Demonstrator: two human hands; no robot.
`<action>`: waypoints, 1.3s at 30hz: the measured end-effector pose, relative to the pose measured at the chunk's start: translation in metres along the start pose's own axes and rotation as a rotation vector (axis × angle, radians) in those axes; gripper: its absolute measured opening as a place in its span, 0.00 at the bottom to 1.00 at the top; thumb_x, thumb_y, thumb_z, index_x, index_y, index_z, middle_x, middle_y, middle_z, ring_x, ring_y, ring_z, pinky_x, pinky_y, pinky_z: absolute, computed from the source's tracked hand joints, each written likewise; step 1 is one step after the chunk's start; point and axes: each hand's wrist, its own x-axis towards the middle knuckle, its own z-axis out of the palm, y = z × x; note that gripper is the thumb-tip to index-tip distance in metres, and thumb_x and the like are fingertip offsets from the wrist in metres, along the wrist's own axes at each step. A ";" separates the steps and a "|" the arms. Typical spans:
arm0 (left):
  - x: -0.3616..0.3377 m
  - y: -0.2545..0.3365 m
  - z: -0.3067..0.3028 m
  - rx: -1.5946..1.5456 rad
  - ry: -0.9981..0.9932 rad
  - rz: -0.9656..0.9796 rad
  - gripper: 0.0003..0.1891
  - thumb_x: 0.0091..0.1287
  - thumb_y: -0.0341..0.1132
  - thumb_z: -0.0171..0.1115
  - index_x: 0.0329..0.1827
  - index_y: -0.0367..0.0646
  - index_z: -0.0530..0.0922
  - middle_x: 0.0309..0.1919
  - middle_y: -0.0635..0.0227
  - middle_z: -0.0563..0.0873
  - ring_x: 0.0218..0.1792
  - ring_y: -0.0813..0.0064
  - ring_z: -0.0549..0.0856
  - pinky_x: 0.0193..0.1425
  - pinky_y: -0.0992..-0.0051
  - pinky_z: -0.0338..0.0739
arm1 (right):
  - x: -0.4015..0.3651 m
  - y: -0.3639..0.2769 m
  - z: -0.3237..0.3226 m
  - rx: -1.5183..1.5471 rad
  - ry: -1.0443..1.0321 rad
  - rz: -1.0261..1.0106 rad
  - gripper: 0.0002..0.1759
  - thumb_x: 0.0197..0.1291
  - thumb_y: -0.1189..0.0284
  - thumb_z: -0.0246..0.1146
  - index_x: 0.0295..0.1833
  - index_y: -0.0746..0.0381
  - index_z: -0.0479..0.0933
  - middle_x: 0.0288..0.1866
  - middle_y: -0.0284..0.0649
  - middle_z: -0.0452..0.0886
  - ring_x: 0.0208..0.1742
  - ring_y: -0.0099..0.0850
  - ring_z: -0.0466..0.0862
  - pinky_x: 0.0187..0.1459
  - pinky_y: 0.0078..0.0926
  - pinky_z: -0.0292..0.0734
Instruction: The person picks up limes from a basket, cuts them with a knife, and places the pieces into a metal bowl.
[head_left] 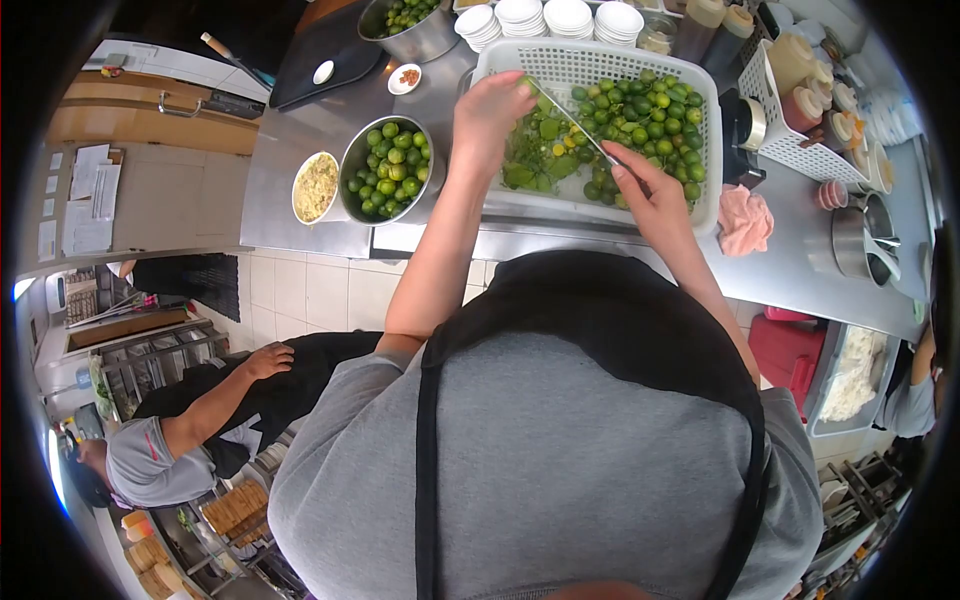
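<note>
Limes on all sides: leaning over a steel counter (300,130) and reaching both arms into a white basket (600,50) standing on it. Pinching one small green lime (525,84) with the left hand (490,110), fingertips drawn together on it, holding it over the far left corner of the basket. Gripping a knife (575,125) in the right hand (650,200), fingers wrapped shut on the handle end, which is hidden inside the hand, forefinger stretching along the blade. Pointing the thin blade slantwise across the basket toward the left hand, the tip reaching the held lime; touching or cutting, not showing clearly enough to tell. Working above a pile of green leaves (540,150) lying in the left half of the basket, with loose limes (655,110) heaping up in the right half. Standing with a metal bowl (348,165) full of more limes just left of the basket, and a smaller bowl (296,190) of pale shredded stuff touching that one on its left. Leaving a crumpled pink cloth (745,220) lying on the counter just right of the basket, and stacks of white dishes (568,15) sitting beyond its far rim. Sharing the space with a co-worker (160,450) in grey, bending low on the left, one hand resting on the hip.
</note>
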 end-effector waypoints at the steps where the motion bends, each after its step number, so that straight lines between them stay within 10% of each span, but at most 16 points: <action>1: 0.000 0.000 0.001 -0.020 -0.002 0.006 0.11 0.61 0.24 0.59 0.47 0.32 0.75 0.42 0.61 0.81 0.44 0.72 0.81 0.55 0.69 0.77 | 0.000 0.001 0.001 0.016 0.018 -0.026 0.16 0.63 0.68 0.57 0.56 0.59 0.75 0.40 0.40 0.83 0.32 0.21 0.77 0.38 0.18 0.72; 23: 0.005 -0.008 0.008 0.106 0.024 0.090 0.11 0.58 0.21 0.62 0.44 0.34 0.76 0.38 0.64 0.82 0.39 0.75 0.82 0.52 0.71 0.77 | 0.000 -0.002 0.000 -0.023 0.041 -0.031 0.16 0.63 0.69 0.56 0.56 0.58 0.75 0.38 0.43 0.83 0.28 0.24 0.75 0.36 0.20 0.71; 39: 0.039 -0.021 -0.003 -0.188 -0.095 -0.267 0.15 0.59 0.29 0.61 0.47 0.31 0.75 0.40 0.61 0.82 0.44 0.65 0.81 0.56 0.68 0.75 | 0.001 0.016 -0.022 -0.149 0.136 0.059 0.15 0.62 0.66 0.58 0.54 0.55 0.77 0.35 0.44 0.83 0.28 0.29 0.79 0.35 0.23 0.72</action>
